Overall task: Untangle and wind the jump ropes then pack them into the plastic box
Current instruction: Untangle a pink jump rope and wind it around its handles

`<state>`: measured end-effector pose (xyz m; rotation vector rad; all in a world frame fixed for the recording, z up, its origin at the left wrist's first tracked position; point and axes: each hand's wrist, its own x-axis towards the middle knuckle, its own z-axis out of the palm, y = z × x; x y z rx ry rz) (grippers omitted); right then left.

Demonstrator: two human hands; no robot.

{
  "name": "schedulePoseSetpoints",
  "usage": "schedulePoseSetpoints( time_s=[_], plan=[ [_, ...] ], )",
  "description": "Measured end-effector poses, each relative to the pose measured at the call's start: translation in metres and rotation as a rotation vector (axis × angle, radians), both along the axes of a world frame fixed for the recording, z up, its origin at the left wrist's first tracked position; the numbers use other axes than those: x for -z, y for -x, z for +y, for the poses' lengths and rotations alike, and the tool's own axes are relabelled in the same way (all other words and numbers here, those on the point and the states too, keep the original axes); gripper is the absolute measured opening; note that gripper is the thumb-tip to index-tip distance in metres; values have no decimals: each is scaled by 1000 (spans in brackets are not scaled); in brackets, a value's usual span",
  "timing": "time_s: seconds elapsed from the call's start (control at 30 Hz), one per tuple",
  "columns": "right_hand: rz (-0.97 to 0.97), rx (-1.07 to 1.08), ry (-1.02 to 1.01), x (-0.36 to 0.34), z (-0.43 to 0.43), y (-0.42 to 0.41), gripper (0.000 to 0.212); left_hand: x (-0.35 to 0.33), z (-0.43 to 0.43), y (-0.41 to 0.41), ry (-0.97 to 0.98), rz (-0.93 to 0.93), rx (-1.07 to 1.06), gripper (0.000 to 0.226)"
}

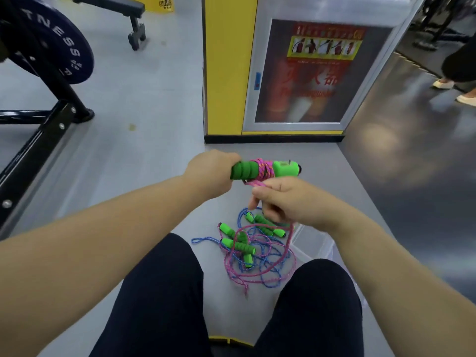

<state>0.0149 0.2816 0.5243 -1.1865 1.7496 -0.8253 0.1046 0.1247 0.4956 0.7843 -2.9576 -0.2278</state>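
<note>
Pink and blue jump ropes lie tangled just left of the clear plastic box; one green foam handle, wrapped in pink cord, is raised above it

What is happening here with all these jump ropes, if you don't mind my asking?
A seated person is winding a jump rope. The left grip holds a green foam handle, already partly wrapped in pink rope; the right grip pinches the loose pink length below it. A tangle of pink and blue ropes with more green handles lies on the floor below, beside the clear plastic box.
</note>
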Motion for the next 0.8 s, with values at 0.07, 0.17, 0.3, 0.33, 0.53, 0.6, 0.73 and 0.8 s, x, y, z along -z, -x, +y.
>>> schedulePoseSetpoints(
  time_s=[0.07,0.17,0.3,0.33,0.53,0.6,0.73,0.8],
  plan=[
    [31,31,49,-13,-6,8,34,0,6,2,45,-42,58,32],
    [234,113,97,-29,-12,35,33,-3,13,0,33,-86,142,40],
    [505,83,97,-41,-16,66,12,-10,15,-3,-74,-136,280,41],
    [485,54,92,-42,-17,69,4,-12,16,-5,-117,-140,318,41],
    [288,23,44,-23,-7,78,15,-25,14,-11,-343,-68,420,37],
    [241,12,16,-16,-2,81,13,-28,12,-15,-367,-164,402,38],
    [306,-84,-32,-19,1,83,13,-24,10,-17,-458,-440,374,36],
    [402,-130,-40,-27,-3,78,10,-21,12,-10,-511,-567,347,30]
  ],
)
